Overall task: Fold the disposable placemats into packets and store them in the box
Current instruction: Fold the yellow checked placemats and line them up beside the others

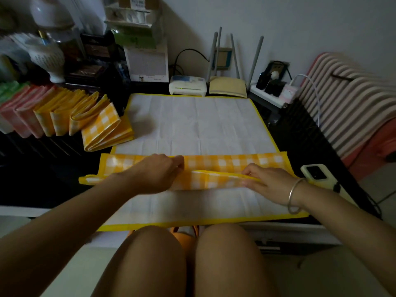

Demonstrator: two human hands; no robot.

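Dim room, white wall at the back, dark surface (300, 133) in front of the person. I see a yellow-edged disposable placemat (192, 121) lying flat on it, white side up, taking up most of the middle. Its near part is turned over into a yellow-and-white checked band (225, 162) running left to right, with a narrower fold raised along it.

Left hand (154, 174) sits on the band left of centre, grip curled, thumb and forefinger pinching the fold. Right hand (272, 185) is on the right part of the raised fold, grip pinching its yellow edge between thumb and fingers. There is a silver bangle (294, 196) on that wrist. The mat's near white strip reaches the surface edge, above the person's knees.

At the left, a row of folded pink and yellow packets (53, 118) stands on edge, leaning. The nearest yellow checked packet (105, 129) is just beside the mat's left edge. I cannot tell whether they stand in a box.

A white phone (317, 172) lies camera side up near the mat's right corner. Just behind the far edge are a white modem box (187, 85) and a beige router with grey antennas (227, 86).
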